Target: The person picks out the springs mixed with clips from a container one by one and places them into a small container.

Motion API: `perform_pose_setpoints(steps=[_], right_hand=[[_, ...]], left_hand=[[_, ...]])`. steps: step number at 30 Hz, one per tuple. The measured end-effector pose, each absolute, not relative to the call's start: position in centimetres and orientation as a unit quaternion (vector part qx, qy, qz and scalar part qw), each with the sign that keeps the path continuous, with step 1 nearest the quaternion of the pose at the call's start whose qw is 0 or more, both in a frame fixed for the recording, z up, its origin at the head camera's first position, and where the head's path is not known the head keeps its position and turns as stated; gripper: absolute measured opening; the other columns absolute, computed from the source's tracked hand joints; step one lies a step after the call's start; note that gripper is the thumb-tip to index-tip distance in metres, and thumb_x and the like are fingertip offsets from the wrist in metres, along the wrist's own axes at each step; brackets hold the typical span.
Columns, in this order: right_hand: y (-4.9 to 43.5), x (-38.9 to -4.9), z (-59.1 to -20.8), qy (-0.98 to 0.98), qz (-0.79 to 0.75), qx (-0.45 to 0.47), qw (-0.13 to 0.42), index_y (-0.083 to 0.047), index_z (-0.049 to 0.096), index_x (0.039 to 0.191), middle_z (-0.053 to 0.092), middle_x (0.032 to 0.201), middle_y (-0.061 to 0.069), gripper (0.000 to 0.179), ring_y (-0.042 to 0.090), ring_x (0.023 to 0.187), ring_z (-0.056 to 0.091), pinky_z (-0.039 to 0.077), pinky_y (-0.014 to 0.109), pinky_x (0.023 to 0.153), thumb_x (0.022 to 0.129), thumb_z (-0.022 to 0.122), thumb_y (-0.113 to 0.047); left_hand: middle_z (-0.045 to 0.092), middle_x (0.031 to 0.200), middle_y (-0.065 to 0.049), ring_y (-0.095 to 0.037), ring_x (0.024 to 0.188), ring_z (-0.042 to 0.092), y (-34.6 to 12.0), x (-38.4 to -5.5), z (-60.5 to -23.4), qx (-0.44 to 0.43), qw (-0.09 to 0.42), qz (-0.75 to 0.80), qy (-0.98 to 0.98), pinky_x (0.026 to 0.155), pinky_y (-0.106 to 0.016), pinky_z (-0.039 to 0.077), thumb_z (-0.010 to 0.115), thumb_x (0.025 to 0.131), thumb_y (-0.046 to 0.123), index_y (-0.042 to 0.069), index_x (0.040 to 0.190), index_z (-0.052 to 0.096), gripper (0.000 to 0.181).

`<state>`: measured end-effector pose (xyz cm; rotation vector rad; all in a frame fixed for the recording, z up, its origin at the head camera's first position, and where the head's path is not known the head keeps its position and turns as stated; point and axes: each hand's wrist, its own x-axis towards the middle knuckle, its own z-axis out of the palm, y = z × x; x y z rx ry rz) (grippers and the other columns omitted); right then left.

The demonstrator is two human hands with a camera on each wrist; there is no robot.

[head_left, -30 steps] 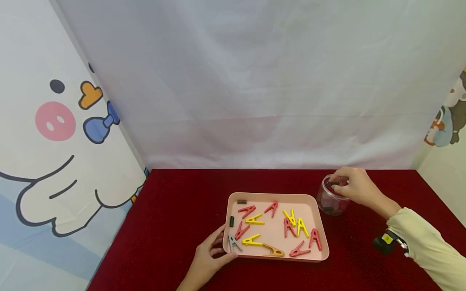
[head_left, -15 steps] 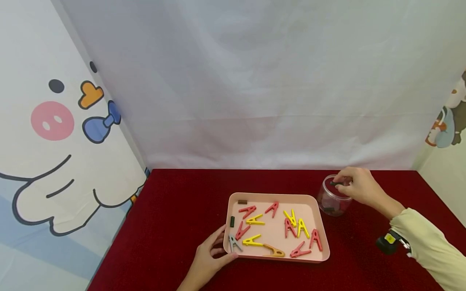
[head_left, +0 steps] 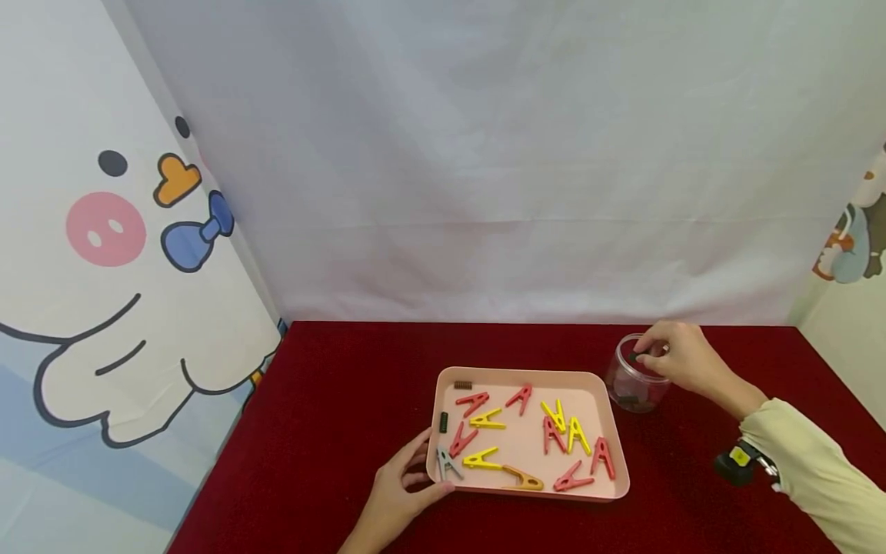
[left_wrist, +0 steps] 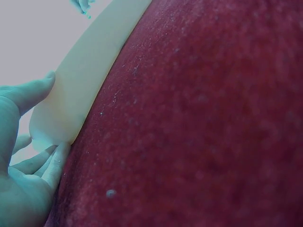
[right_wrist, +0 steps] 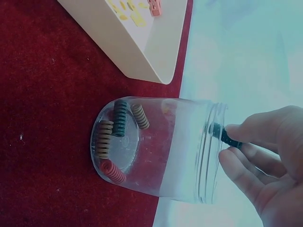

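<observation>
My right hand (head_left: 684, 358) pinches a dark green coil spring (right_wrist: 226, 135) between thumb and fingers at the mouth of a clear jar (right_wrist: 158, 158). One end of this spring reaches inside the threaded rim. Several springs lie on the jar's bottom, among them a red spring (right_wrist: 112, 171), a brown spring (right_wrist: 104, 139) and another dark green spring (right_wrist: 120, 118). With thumb and fingers my left hand (head_left: 396, 492) grips the near left corner of a pink tray (head_left: 514, 445). In the left wrist view, its thumb lies against the tray's wall (left_wrist: 90, 71).
Inside the tray lie red, yellow, orange and grey plastic clips, such as a yellow clip (head_left: 481, 459) and a grey clip (head_left: 447, 463). A brown spring (head_left: 463, 385) and a green spring (head_left: 444, 422) lie along its left side. A white curtain (head_left: 512, 192) hangs behind the red-covered table (head_left: 346, 400).
The right hand has lowered the green spring slightly at the jar's mouth. My left hand stays at the tray's corner, and the clips have not moved within the tray.
</observation>
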<state>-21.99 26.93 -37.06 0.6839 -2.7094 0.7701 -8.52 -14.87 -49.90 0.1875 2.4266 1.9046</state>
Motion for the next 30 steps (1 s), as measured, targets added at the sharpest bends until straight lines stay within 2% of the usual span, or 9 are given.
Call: perform_pose_setpoints(steps=[7,16,23,30], right_hand=[[26.7,-21.9,-37.2,-0.925,0.267,0.243,0.119,-0.001,0.069,0.073,0.063,0.07,0.004,0.015,0.01,0.06,0.055,0.046,0.024,0.049,0.067,0.072,0.012],[26.5,-21.8,-36.7,-0.934,0.258,0.222,0.104,-0.004,0.07,0.078,0.064,0.076,0.005,0.014,0.016,0.065,0.053,0.045,0.025,0.051,0.073,0.07,0.009],[25.9,-21.7,-36.6,-0.923,0.265,0.25,0.12,-0.005,0.07,0.08,0.065,0.078,0.004,0.016,0.012,0.065,0.056,0.049,0.027,0.055,0.072,0.071,0.009],[24.6,-21.5,-36.3,-0.919,0.267,0.266,0.114,-0.005,0.069,0.083,0.062,0.073,0.001,0.015,0.011,0.063,0.055,0.045,0.025,0.052,0.073,0.07,0.006]], left_hand=[[0.055,0.127,-0.009,-0.024,0.113,0.053,-14.8,-8.5,-50.0,0.062,0.025,0.613,0.787,0.081,-0.027,0.052,0.081,0.076,0.028,0.021,0.143,0.042,0.078],[0.055,0.127,-0.006,-0.023,0.114,0.052,-14.9,-8.6,-50.1,0.055,0.035,0.607,0.792,0.082,-0.026,0.051,0.081,0.075,0.031,0.024,0.143,0.042,0.079],[0.055,0.128,-0.005,-0.023,0.114,0.052,-15.0,-8.6,-50.2,0.058,0.035,0.609,0.791,0.082,-0.026,0.051,0.081,0.075,0.031,0.025,0.143,0.042,0.079],[0.054,0.128,-0.006,-0.023,0.114,0.051,-15.0,-8.7,-50.3,0.055,0.038,0.613,0.787,0.082,-0.025,0.051,0.081,0.076,0.03,0.024,0.143,0.042,0.078]])
